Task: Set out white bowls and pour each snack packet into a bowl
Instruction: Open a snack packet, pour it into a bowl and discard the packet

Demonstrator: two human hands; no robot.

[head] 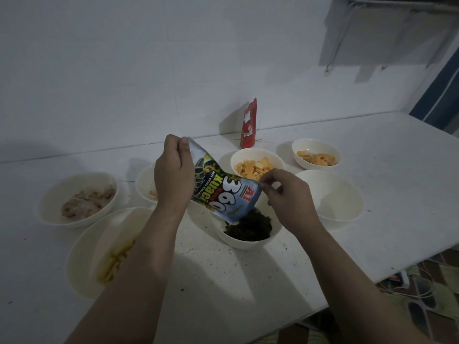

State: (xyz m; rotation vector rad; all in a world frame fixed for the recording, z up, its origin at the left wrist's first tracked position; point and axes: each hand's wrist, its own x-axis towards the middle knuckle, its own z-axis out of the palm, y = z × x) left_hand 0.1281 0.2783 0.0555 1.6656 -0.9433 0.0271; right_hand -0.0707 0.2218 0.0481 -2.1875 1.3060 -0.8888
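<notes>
A person tips a snack packet (224, 192) over a white bowl of dark seeds (248, 229) on a white table (372, 194), and every place below is given from that seed bowl. Far to its left sits a bowl of pale brownish pieces (79, 199); nearer on the left, toward the viewer, a bowl of yellow sticks (109, 252) is partly hidden by the forearm; just behind the left hand (173, 175) another bowl (145, 182) shows only its rim and a few pale bits. The left hand pinches the packet's raised sealed corner between thumb and curled fingers; the packet hangs upside down, slanting right and down, its open mouth just above the seed heap. The right hand (285, 197) pinches the packet's right edge with thumb and fingertips, the other fingers loosely curled. Behind the seed bowl stands a bowl of orange crackers (257, 163), and behind that a red packet (249, 124) upright near the wall; to the right lies an empty bowl (330, 194), and beyond it, far right and back, a bowl of orange bits (316, 153).

The pour looks nearly done; the risk now is spillage. The mouth sits toward the bowl's left rim, so a jerk or a shake could scatter seeds onto the table; the left forearm, passing close over the yellow sticks, could nudge that bowl.
</notes>
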